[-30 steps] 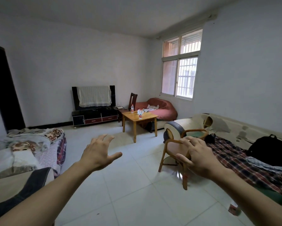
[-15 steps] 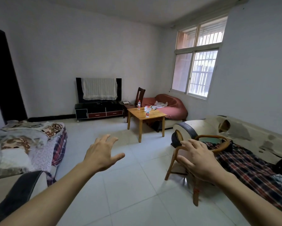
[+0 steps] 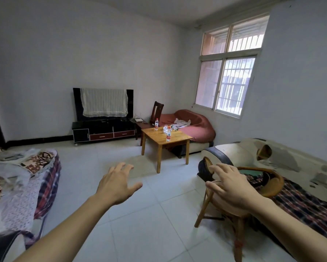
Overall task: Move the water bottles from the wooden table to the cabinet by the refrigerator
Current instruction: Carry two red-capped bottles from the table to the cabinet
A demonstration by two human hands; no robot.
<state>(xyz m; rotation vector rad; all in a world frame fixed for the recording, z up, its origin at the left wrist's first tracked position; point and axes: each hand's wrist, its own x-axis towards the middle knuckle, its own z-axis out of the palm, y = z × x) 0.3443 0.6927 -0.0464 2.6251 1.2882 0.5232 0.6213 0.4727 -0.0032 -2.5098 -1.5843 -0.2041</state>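
Note:
A small wooden table (image 3: 179, 138) stands across the room, ahead and slightly right. On it are clear water bottles with red labels: one upright at the back left (image 3: 156, 124), one upright near the front (image 3: 168, 134), and at least one more lying at the back (image 3: 173, 128). My left hand (image 3: 117, 183) and my right hand (image 3: 229, 186) are stretched out in front of me, palms down, fingers spread, holding nothing, well short of the table. No cabinet by a refrigerator is in view.
A wooden armchair (image 3: 242, 203) stands just under my right hand, beside a sofa with a plaid cover (image 3: 298, 197). A bed with blankets (image 3: 21, 178) is on the left. A TV stand (image 3: 104, 131), dark chair (image 3: 157, 111) and red sofa (image 3: 198, 125) line the far wall. White tiled floor (image 3: 94, 167) lies between.
The view has moved forward toward the table, which now looks larger and nearer. Both hands stay outstretched and spread, holding nothing.

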